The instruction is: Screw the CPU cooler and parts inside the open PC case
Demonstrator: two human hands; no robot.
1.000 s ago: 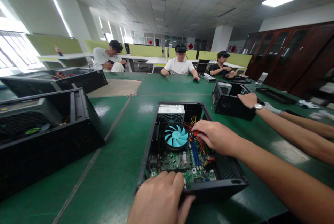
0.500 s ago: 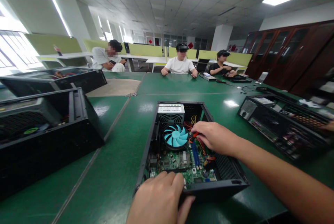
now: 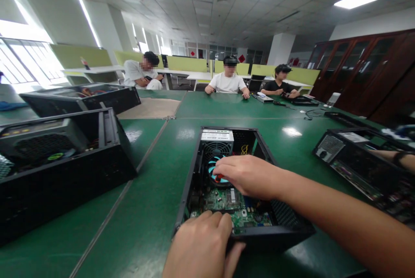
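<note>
An open black computer case (image 3: 259,243) lies on its side in front of me, with its green motherboard (image 3: 218,200) facing up. My left hand (image 3: 202,243) is closed over the case's near edge, fingers inside and thumb outside. Over the cooling fan (image 3: 212,164) with light-blue blades, my right hand (image 3: 244,174) is closed around a small screwdriver (image 3: 220,178) with an orange and black handle. Its shaft and tip are hidden by the hand and fan. A silver power supply (image 3: 217,137) sits at the case's far left corner, with yellow wires (image 3: 244,150) beside it.
More open computer cases stand on the green table (image 3: 155,209): one at left (image 3: 65,183), another behind it (image 3: 110,100), one at right (image 3: 350,161) with a person's arm (image 3: 392,157) over it. Three people sit beyond the table.
My right hand has moved left with the screwdriver, from the fan's right side to over the fan. My left hand keeps its hold on the case edge. The view has shifted slightly.
</note>
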